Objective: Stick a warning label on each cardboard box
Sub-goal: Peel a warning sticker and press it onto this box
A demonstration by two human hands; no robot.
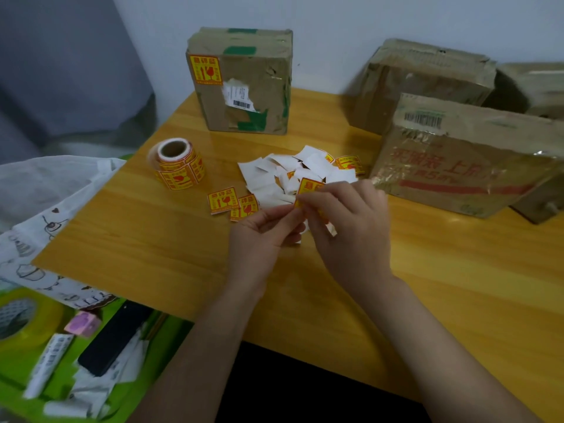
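Observation:
Both hands meet over the middle of the wooden table [146, 239]. My left hand [262, 236] and my right hand [348, 221] pinch one yellow warning label [308, 190] between their fingertips, with white backing paper under it. A cardboard box [244, 83] at the back stands upright and carries a yellow label [205, 70] on its front. To the right, another box [467, 166] leans with red print facing me, and more boxes [421, 83] stand behind it. A roll of labels [180, 163] lies left of centre. Two loose labels [224, 199] lie near my left hand.
A pile of white backing scraps [287, 175] lies just beyond my hands, with one more label [349, 163] at its right. Off the table's left edge are a white printed bag [45, 209], a tape roll [21, 319] and a green tray [18, 370] with small items.

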